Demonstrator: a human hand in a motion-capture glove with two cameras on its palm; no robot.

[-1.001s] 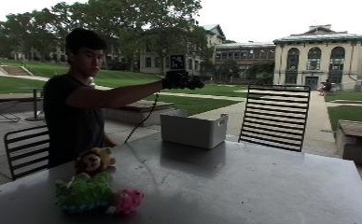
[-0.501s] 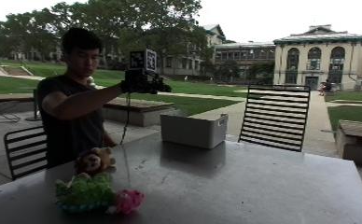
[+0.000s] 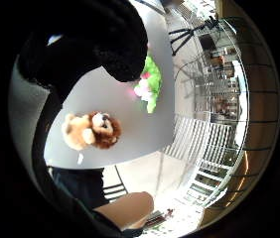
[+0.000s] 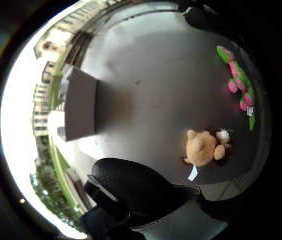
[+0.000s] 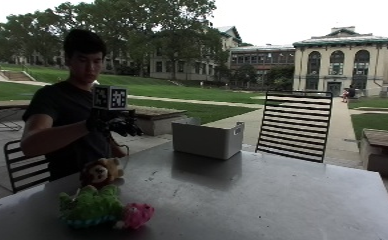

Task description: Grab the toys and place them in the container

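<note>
A brown lion plush (image 5: pixel 102 172) sits near the table's left edge in front of the person. Closer to the front corner lies a green and pink plush (image 5: pixel 101 210). The grey open container (image 5: pixel 207 139) stands at the far side of the table. My gloved right hand (image 5: pixel 117 125) hangs in the air above the lion plush, fingers loosely curled and holding nothing. Below the palm lie the lion plush (image 3: pixel 93 131) (image 4: pixel 206 146) and the green and pink plush (image 3: pixel 150 82) (image 4: pixel 238 85), with the container (image 4: pixel 81 105) farther off.
The grey table (image 5: pixel 267 200) stretches right and forward of the toys. A black slatted chair (image 5: pixel 294 125) stands behind the table's far right side. Another chair (image 5: pixel 24 167) is under the person at the left.
My hand has drawn back from near the container toward the person and come down, so that it now hangs over the lion plush. The toys and container have not moved.
</note>
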